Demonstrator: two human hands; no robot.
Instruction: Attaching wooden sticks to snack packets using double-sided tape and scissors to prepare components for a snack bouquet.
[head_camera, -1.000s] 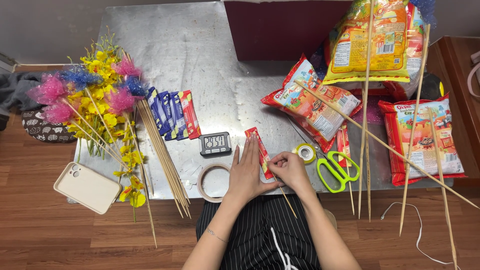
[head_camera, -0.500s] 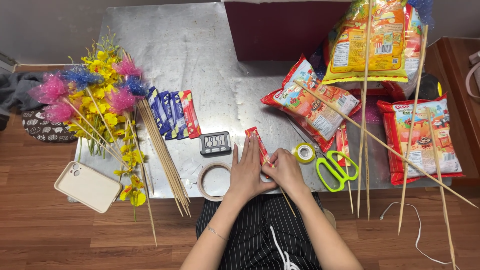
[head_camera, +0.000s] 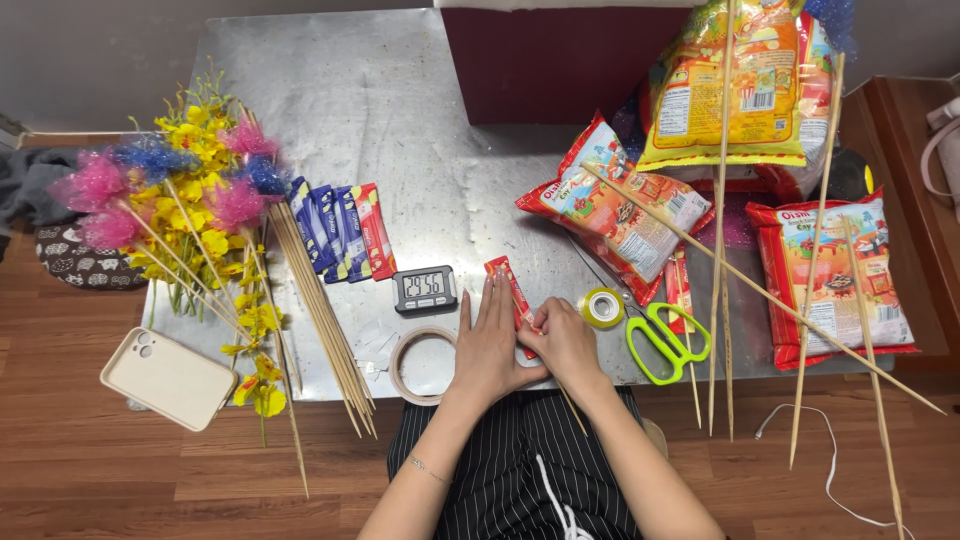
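Head view, looking down on a metal table (head_camera: 400, 90). At far left lie a cream phone (head_camera: 168, 378), yellow and pink artificial flowers (head_camera: 190, 190) and a bundle of bamboo skewers (head_camera: 320, 310). Then a tape ring (head_camera: 420, 365) and a small digital clock (head_camera: 425, 290). At centre the left hand (head_camera: 490, 345) lies flat, fingers spread, pinning a small red snack packet (head_camera: 508, 290) to the table; the right hand (head_camera: 565, 340) pinches packet and skewer together — a slip could skew the join. Green scissors (head_camera: 665, 340) and large snack bags (head_camera: 610, 210) sit right.
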